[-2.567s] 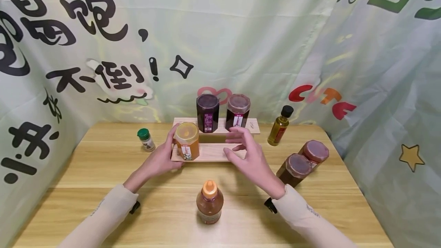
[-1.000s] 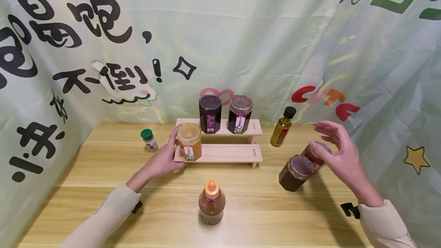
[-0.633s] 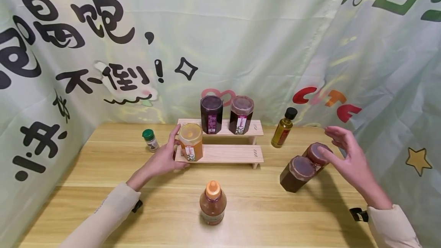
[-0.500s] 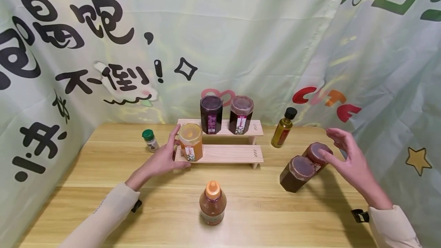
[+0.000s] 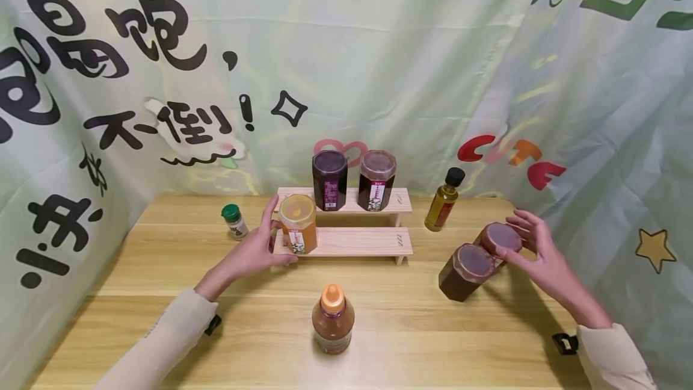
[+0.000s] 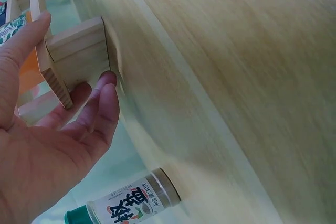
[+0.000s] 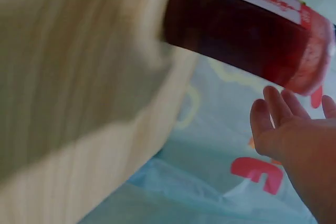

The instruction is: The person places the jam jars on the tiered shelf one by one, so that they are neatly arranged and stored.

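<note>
My left hand [image 5: 250,253] rests at the left end of the two-step wooden rack [image 5: 357,241], fingers straight and relaxed. The thumb stands up beside the orange honey jar [image 5: 297,223], which sits on the lower step, while the fingertips lie against the rack's end leg. The left wrist view shows this plainly: the fingers [image 6: 103,109] touch the leg's wooden block and do not curl round anything.

My right hand [image 5: 537,252] is over at the right side of the table [image 5: 162,294], laid about the farther dark red jar [image 5: 499,241]. The thumb touches the lid's near edge and the fingers arc round its far side (the head view suggests a loose clasp, but from the blurred right wrist view I cannot tell whether the fingers actually close on it). That jar stands on the table, touching a second dark red jar [image 5: 464,271] just in front of it and to its left.

On the rack's upper step stand a dark purple jar [image 5: 328,179] and a red-brown jar [image 5: 376,179], side by side. A small oil bottle [image 5: 444,198] stands to the right of the rack, a green-capped spice shaker [image 5: 233,221] to its left near my left hand, and an orange-capped bottle [image 5: 332,319] near the table's front edge, between my arms.
</note>
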The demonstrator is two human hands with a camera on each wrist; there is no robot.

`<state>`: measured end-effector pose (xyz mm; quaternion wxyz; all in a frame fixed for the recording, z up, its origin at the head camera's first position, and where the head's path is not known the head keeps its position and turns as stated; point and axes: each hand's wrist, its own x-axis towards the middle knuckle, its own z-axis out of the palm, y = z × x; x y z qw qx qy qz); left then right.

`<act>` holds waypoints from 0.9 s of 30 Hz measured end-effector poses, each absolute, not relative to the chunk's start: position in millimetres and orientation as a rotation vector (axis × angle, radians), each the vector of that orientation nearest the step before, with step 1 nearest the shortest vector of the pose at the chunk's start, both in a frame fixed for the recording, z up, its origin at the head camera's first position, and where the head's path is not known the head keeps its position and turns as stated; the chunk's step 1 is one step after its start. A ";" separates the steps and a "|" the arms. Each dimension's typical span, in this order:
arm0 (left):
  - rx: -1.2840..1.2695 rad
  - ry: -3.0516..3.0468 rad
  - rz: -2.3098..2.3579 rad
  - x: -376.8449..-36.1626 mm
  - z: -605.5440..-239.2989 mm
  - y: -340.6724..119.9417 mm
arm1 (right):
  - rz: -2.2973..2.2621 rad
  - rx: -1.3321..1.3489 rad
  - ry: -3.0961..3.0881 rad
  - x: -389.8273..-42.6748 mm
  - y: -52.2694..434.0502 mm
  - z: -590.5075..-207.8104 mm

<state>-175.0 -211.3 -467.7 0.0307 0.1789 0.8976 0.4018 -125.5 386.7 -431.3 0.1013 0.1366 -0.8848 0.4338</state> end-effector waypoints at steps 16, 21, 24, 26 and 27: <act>0.576 2.733 1.279 -175.9 -470.0 -213.9 | 1.350 0.629 -2.478 -137.1 397.6 -467.3; 0.576 2.735 1.282 -175.4 -469.7 -215.1 | 1.385 0.703 -2.387 -138.2 392.8 -470.5; 0.576 2.741 1.278 -175.7 -470.0 -215.8 | 1.393 0.716 -2.366 -139.2 391.2 -471.4; 0.573 2.743 1.274 -175.9 -470.2 -215.9 | 1.401 0.711 -2.366 -139.1 391.6 -472.6; 0.572 2.743 1.275 -176.1 -470.1 -215.9 | 1.404 0.703 -2.367 -138.9 392.1 -473.6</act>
